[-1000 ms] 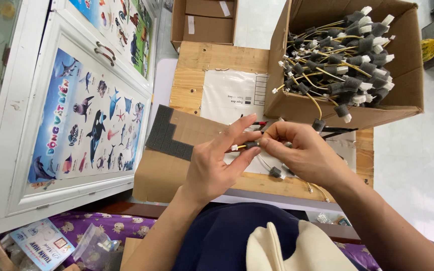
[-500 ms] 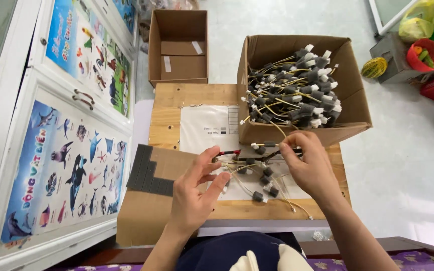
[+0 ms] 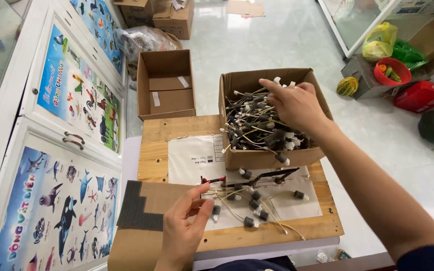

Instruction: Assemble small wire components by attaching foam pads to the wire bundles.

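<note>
My right hand (image 3: pixel 293 104) reaches into an open cardboard box (image 3: pixel 264 157) full of small wired parts (image 3: pixel 257 125), fingers spread over the pile; whether it grips one I cannot tell. My left hand (image 3: pixel 186 228) hovers low over the wooden board (image 3: pixel 152 155), thumb and fingers pinching thin yellow wires (image 3: pixel 227 193) that lead to several grey and white connectors (image 3: pixel 253 206) lying on a white sheet (image 3: pixel 193 160). A red-tipped black tool (image 3: pixel 249 178) lies among them.
An empty open cardboard box (image 3: pixel 166 85) stands on the floor beyond the board. A flat cardboard piece with a dark foam pad (image 3: pixel 136 207) lies at the near left. White cabinet doors with animal posters (image 3: pixel 71 100) run along the left. Bags, a red bowl and crate (image 3: pixel 408 83) sit far right.
My right hand has left the wires on the board and moved up into the box of parts. The camera has tilted up, showing more floor. The left hand keeps its pinch.
</note>
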